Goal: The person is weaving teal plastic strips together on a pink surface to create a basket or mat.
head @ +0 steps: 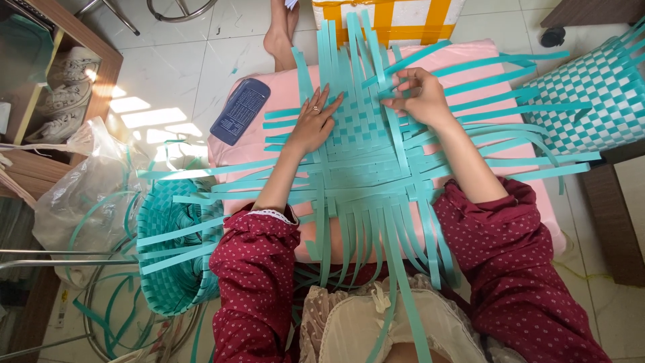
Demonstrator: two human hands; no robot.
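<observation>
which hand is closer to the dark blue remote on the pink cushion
Left. The left hand lies flat on the teal woven mat, just right of the remote. The right hand pinches strips farther across.

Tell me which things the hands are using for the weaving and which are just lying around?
In use:
left hand, flat on the woven teal mat
right hand, pinching a teal strip
pink cushion under the mat

Just lying about:
dark blue remote-like device
white sneakers on the shelf
clear plastic bag
two woven teal baskets
</observation>
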